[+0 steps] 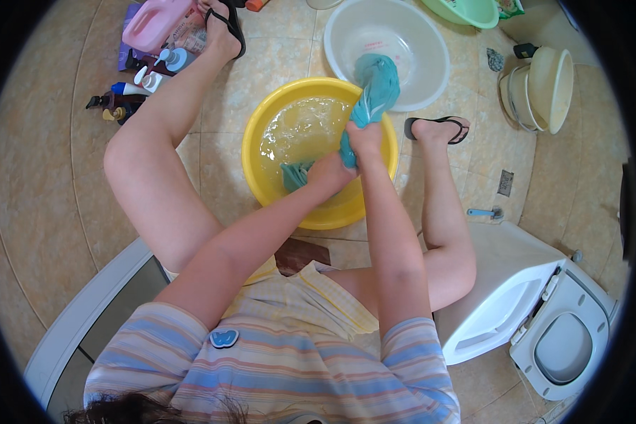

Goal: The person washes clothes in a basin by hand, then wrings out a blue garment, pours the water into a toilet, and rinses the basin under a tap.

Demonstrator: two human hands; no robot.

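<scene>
A yellow plastic basin [250, 153] holding water stands on the tiled floor between my legs. Both hands grip a wet teal cloth [377, 85] over the basin's right side. My right hand [364, 139] is closed around its narrowed middle, and the bunched upper part reaches over the rim of a white plastic basin [439, 69]. My left hand [330, 172] holds the cloth just below, close against the right hand. Another part of teal cloth [295, 176] lies in the yellow basin beside my left hand; whether it is the same piece is hidden.
Several pump bottles [176, 59] and a pink jug [156, 24] stand at the upper left. A green basin [469, 13] is at the top right, with cream buckets [551, 90] below. A blue-handled brush [480, 212] lies near the white toilet [495, 312]. A drain cover [505, 183] is at the right.
</scene>
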